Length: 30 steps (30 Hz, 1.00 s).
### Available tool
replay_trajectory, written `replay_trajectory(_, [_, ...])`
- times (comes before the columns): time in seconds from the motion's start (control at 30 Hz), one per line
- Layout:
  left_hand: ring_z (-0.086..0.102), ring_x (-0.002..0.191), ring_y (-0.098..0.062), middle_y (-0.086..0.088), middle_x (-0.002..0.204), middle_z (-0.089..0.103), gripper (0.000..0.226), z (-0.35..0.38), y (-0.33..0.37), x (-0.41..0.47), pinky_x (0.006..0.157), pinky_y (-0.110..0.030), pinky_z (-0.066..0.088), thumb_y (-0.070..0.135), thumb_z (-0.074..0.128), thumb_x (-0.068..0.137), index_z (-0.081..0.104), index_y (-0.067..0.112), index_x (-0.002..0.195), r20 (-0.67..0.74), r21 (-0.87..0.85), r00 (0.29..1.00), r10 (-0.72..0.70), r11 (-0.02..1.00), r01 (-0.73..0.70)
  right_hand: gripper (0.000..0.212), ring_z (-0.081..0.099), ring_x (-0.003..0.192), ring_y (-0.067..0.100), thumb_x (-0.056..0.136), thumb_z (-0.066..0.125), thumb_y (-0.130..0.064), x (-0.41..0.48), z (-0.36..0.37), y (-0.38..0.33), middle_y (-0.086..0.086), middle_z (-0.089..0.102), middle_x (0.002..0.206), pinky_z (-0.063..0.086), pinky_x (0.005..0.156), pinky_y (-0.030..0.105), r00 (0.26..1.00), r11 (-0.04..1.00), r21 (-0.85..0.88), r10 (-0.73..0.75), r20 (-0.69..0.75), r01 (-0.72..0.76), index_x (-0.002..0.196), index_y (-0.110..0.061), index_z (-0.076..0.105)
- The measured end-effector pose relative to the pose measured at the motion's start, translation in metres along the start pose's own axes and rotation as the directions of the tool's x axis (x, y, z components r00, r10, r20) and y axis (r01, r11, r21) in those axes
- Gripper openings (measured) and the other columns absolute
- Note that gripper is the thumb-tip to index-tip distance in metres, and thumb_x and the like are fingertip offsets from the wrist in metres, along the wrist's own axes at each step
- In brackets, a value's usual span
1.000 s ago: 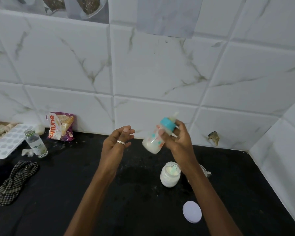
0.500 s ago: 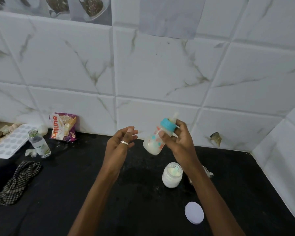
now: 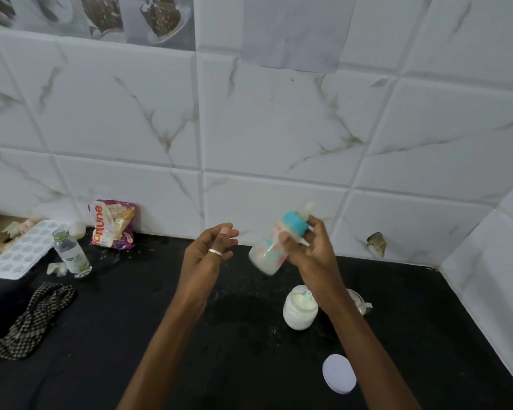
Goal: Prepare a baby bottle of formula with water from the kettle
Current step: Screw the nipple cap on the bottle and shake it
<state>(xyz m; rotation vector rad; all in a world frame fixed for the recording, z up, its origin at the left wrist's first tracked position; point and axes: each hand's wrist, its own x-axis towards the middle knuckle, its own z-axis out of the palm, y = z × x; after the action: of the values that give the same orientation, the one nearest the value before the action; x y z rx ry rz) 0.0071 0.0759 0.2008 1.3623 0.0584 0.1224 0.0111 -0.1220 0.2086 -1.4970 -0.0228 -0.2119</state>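
We are still gripping the capped baby bottle (image 3: pixel 269 252) in our right hand (image 3: pixel 312 250), tilted above the black counter (image 3: pixel 125 327); its milky base is now blurring, so we are probably shaking to mix, our left hand (image 3: pixel 207 252) hovering empty, loosely curled

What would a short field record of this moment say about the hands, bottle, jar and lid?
baby bottle: tilted, teat fitted, milky liquid inside, held above the black counter
right hand: grips the bottle near its teal collar
left hand: raised beside it, fingers loosely curled, holds nothing
jar: open, upright on the counter, white powder inside
lid: flat on the counter, apart from the jar
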Motion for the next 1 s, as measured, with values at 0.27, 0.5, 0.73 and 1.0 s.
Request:
replay_trajectory(0.27, [0.074, 0.109, -0.012, 0.004, 0.115, 0.078, 0.027, 0.003, -0.001, -0.003, 0.095, -0.032, 0.057, 0.035, 0.059, 0.1, 0.072, 0.021, 0.12, 0.005, -0.004, 1.0, -0.004, 1.0, 0.004, 0.058, 0.071, 0.115, 0.014, 0.081, 0.076, -0.038, 0.002, -0.003, -0.003, -0.001, 0.066, 0.132, 0.059, 0.099, 0.045, 1.0, 1.0, -0.014, 0.015, -0.006, -0.015, 0.132, -0.028, 0.051])
replay_trajectory(0.5, [0.074, 0.108, -0.013, 0.004, 0.113, 0.079, 0.038, 0.006, 0.0, -0.003, 0.094, -0.032, 0.056, 0.045, 0.062, 0.091, 0.072, 0.021, 0.119, 0.012, -0.023, 1.0, 0.002, 1.0, -0.002, 0.053, 0.073, 0.112, 0.014, 0.081, 0.074, -0.04, 0.002, -0.006, -0.006, -0.001, 0.067, 0.129, 0.062, 0.091, 0.043, 0.995, 0.996, 0.092, 0.005, -0.099, 0.004, 0.128, -0.029, 0.052])
replay_trajectory(0.73, [0.074, 0.109, -0.013, 0.004, 0.112, 0.079, 0.025, 0.007, 0.0, -0.002, 0.094, -0.031, 0.056, 0.034, 0.06, 0.101, 0.072, 0.021, 0.118, 0.022, -0.018, 1.0, 0.005, 1.0, -0.004, 0.058, 0.073, 0.111, 0.013, 0.081, 0.074, -0.038, 0.004, -0.011, -0.01, 0.002, 0.067, 0.13, 0.063, 0.085, 0.039, 0.984, 0.981, 0.188, -0.011, -0.178, 0.044, 0.131, -0.023, 0.05])
replay_trajectory(1.0, [0.074, 0.107, -0.012, 0.004, 0.112, 0.079, 0.03, 0.01, 0.001, -0.003, 0.092, -0.029, 0.056, 0.039, 0.061, 0.097, 0.072, 0.02, 0.118, 0.031, -0.02, 1.0, 0.005, 1.0, -0.004, 0.057, 0.072, 0.114, 0.016, 0.077, 0.077, -0.042, 0.003, -0.012, -0.01, 0.0, 0.067, 0.13, 0.062, 0.091, 0.045, 0.991, 0.988, 0.152, -0.021, -0.134, 0.042, 0.127, -0.028, 0.052])
